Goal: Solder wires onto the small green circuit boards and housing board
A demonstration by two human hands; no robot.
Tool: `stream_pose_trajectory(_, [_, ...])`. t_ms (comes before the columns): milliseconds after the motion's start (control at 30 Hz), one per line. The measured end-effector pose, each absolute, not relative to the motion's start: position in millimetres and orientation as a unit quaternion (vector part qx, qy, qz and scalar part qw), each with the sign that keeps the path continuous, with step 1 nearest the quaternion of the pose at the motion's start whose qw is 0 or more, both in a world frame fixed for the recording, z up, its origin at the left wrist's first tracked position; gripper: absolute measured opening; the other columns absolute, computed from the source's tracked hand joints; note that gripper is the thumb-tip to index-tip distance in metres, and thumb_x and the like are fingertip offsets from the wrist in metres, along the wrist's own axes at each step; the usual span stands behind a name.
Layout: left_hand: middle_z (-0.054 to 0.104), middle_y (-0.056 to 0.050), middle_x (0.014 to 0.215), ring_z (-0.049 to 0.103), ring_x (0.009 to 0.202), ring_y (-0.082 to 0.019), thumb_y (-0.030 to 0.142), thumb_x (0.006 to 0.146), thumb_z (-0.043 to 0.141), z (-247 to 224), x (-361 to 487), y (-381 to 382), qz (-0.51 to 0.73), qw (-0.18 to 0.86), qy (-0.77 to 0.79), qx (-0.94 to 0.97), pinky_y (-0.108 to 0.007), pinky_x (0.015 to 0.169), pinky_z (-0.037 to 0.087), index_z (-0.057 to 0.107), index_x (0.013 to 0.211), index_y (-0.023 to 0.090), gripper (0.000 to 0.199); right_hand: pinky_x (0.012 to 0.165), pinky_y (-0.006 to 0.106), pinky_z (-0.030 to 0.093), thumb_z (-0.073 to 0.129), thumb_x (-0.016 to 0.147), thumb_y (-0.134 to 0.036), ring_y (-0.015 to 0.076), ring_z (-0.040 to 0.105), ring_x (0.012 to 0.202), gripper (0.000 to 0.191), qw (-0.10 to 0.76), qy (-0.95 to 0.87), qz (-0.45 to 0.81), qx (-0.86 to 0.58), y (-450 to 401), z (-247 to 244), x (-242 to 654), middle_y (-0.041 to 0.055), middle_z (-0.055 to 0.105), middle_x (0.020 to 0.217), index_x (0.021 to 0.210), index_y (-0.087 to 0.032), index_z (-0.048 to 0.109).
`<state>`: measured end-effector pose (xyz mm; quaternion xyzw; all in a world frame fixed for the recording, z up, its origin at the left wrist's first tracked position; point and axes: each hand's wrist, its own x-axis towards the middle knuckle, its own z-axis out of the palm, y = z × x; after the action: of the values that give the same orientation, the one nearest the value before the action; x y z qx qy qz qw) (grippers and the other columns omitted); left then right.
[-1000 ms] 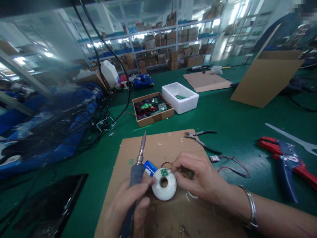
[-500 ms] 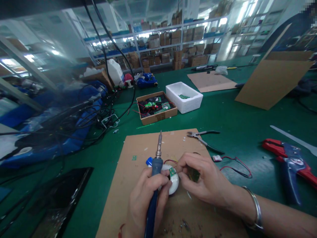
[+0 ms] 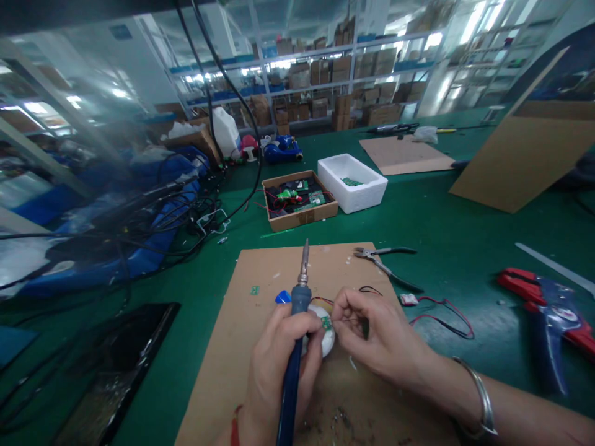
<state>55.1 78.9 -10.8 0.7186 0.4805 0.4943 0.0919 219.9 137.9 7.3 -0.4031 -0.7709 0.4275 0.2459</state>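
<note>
Fig.: we grip soldering iron (image 3: 297,334) in left hand (image 3: 274,378), fingers wrapped | right hand (image 3: 379,334) fingertips pinch wire (image 3: 348,321) at green board (image 3: 326,323) | board against white ring (image 3: 326,341) on cardboard (image 3: 274,272)

The left hand (image 3: 277,365) has moved right, hiding most of the white ring (image 3: 326,334).

No legible text, white logo on blue wire stripper handle (image 3: 564,314) too small to read, green circuit board (image 3: 326,322) markings blurred, cardboard tray (image 3: 279,220) front label unreadable
</note>
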Motion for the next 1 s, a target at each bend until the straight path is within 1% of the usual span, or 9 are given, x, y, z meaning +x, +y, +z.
stream_pose_trajectory(167, [0.059,-0.002,0.094,0.058,0.09,-0.011,-0.002,0.078,0.058,-9.1,58.2,78.9,0.503,0.099,0.479,0.713,-0.021,0.08,0.047,0.054,0.098,0.018,0.029,0.049,0.02,0.033,0.051,0.076,-0.011,0.0085,0.043,0.051,0.01,0.277,-0.789,0.38,-0.394,136.6,9.1,219.5,-0.0056,0.045,0.056,0.07,-0.019,0.051])
stream_pose_trajectory(367, [0.059,-0.002,0.093,0.058,0.09,-0.01,-0.001,0.078,0.059,-8.9,57.5,78.4,0.498,0.081,0.485,0.714,-0.019,0.082,0.046,0.055,0.098,0.018,0.028,0.055,0.021,0.035,0.054,0.074,-0.009,0.0077,0.044,0.058,0.01,0.304,-0.795,0.356,-0.387,139.7,6.7,220.9,-0.0006,0.052,0.08,0.072,-0.019,0.054])
stream_pose_trajectory(433, [0.059,-0.002,0.092,0.059,0.089,-0.011,-0.001,0.078,0.06,-8.7,57.0,78.2,0.494,0.073,0.486,0.717,-0.019,0.081,0.047,0.055,0.099,0.017,0.028,0.055,0.021,0.035,0.054,0.074,-0.008,0.0078,0.044,0.059,0.01,0.303,-0.793,0.357,-0.39,140.3,5.6,220.7,0.0002,0.054,0.082,0.072,-0.018,0.054])
stream_pose_trajectory(500, [0.06,-0.003,0.093,0.06,0.089,-0.011,-0.002,0.077,0.06,-7.9,56.6,78.3,0.492,0.066,0.481,0.722,-0.02,0.08,0.048,0.055,0.099,0.017,0.029,0.055,0.021,0.035,0.054,0.072,-0.009,0.008,0.045,0.057,0.009,0.3,-0.794,0.35,-0.395,140.1,4.8,220.0,0.0,0.056,0.079,0.07,-0.018,0.054])
stream_pose_trajectory(567, [0.06,-0.004,0.093,0.06,0.089,-0.012,-0.003,0.077,0.059,-6.9,56.6,78.7,0.493,0.056,0.474,0.727,-0.02,0.079,0.049,0.056,0.098,0.017,0.03,0.055,0.022,0.034,0.055,0.071,-0.01,0.0086,0.044,0.055,0.008,0.298,-0.798,0.333,-0.405,139.6,4.2,219.0,-0.0019,0.056,0.07,0.069,-0.018,0.054])
stream_pose_trajectory(700, [0.062,-0.004,0.09,0.061,0.087,-0.014,-0.001,0.078,0.058,-7.4,56.2,78.8,0.496,0.051,0.481,0.721,-0.024,0.077,0.051,0.056,0.098,0.018,0.028,0.054,0.023,0.031,0.056,0.069,-0.012,0.0095,0.042,0.051,0.007,0.297,-0.801,0.296,-0.428,138.5,3.7,216.4,-0.0067,0.042,0.05,0.066,-0.019,0.055])
stream_pose_trajectory(867, [0.064,-0.004,0.091,0.062,0.089,-0.015,0.002,0.079,0.059,-9.5,59.2,75.5,0.495,0.042,0.486,0.719,-0.026,0.077,0.052,0.058,0.096,0.019,0.024,0.052,0.023,0.03,0.056,0.067,-0.013,0.0088,0.041,0.049,0.007,0.289,-0.802,0.295,-0.432,138.0,4.2,216.2,-0.0077,0.039,0.048,0.065,-0.019,0.054])
stream_pose_trajectory(967, [0.066,-0.005,0.096,0.061,0.093,-0.016,0.015,0.087,0.055,-5.9,59.3,71.6,0.531,0.027,0.487,0.693,-0.027,0.081,0.049,0.062,0.099,0.019,0.015,0.052,0.022,0.03,0.056,0.067,-0.014,0.0088,0.042,0.05,0.006,0.293,-0.8,0.301,-0.428,138.0,5.7,217.0,-0.0072,0.039,0.049,0.065,-0.019,0.054])
stream_pose_trajectory(1000, [0.066,-0.006,0.097,0.061,0.094,-0.017,0.02,0.089,0.052,-3.7,57.1,69.9,0.55,0.022,0.482,0.682,-0.029,0.083,0.049,0.062,0.104,0.019,0.017,0.051,0.022,0.03,0.056,0.067,-0.013,0.0087,0.042,0.05,0.006,0.295,-0.799,0.305,-0.425,138.1,6.5,217.0,-0.0071,0.04,0.05,0.065,-0.019,0.054])
